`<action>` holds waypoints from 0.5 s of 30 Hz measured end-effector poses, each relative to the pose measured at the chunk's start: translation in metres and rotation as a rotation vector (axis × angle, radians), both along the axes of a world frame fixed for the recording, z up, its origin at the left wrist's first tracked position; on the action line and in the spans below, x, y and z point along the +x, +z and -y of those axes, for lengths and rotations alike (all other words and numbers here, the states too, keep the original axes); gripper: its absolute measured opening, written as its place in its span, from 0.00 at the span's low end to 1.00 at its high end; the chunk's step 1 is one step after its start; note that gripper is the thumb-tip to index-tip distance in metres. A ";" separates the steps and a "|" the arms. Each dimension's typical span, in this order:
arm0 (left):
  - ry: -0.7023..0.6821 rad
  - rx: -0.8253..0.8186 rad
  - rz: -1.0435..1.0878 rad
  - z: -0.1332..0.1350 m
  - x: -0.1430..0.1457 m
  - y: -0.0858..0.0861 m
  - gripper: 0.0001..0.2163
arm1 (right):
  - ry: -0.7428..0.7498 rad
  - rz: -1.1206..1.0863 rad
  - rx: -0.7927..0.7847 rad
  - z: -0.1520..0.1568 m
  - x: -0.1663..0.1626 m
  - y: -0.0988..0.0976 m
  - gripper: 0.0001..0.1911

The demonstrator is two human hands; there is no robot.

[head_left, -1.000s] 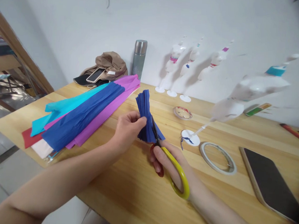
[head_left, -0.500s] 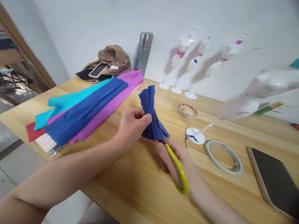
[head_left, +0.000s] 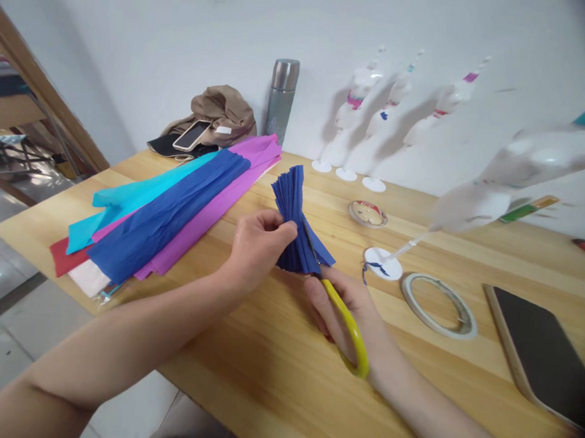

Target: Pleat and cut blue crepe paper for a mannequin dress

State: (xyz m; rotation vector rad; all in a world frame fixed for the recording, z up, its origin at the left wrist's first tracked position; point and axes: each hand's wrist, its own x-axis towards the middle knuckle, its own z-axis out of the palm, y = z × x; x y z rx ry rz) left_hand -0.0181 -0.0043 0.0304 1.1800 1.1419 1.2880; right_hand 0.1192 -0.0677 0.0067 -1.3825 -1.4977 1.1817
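Note:
Between the thumb and fingers of my left hand (head_left: 258, 246) is a pleated bundle of dark blue crepe paper (head_left: 290, 195), pinched at its middle and fanned out at both ends. My right hand (head_left: 351, 303) is closed around the yellow handles of a pair of scissors (head_left: 348, 326). Their dark blades lie against the lower right part of the pleats, where a flap of blue paper sticks out to the right. Both hands are above the wooden table. To the left lies a stack of folded sheets in turquoise, purple, red and dark blue (head_left: 167, 220).
White balloon figures on round bases (head_left: 382, 264) stand at the right and along the wall. Rolls of tape (head_left: 407, 300) and a phone (head_left: 538, 349) lie on the right of the table (head_left: 241, 375). At the back are a thermos (head_left: 281, 105) and a brown cloth bag (head_left: 224, 111).
Very little differs. The scissors and my right hand have shifted slightly, and the blue flap at the right stands a bit further out. My left hand keeps its pinch.

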 end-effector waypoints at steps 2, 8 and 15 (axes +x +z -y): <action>0.000 -0.003 0.000 0.000 0.000 0.000 0.11 | -0.010 0.008 0.031 -0.001 0.001 -0.005 0.19; -0.027 -0.037 0.050 0.000 0.000 0.000 0.10 | -0.020 0.025 0.038 -0.003 0.002 -0.011 0.18; -0.057 -0.107 0.114 -0.002 0.000 -0.003 0.10 | -0.004 -0.021 0.009 -0.001 -0.002 0.002 0.18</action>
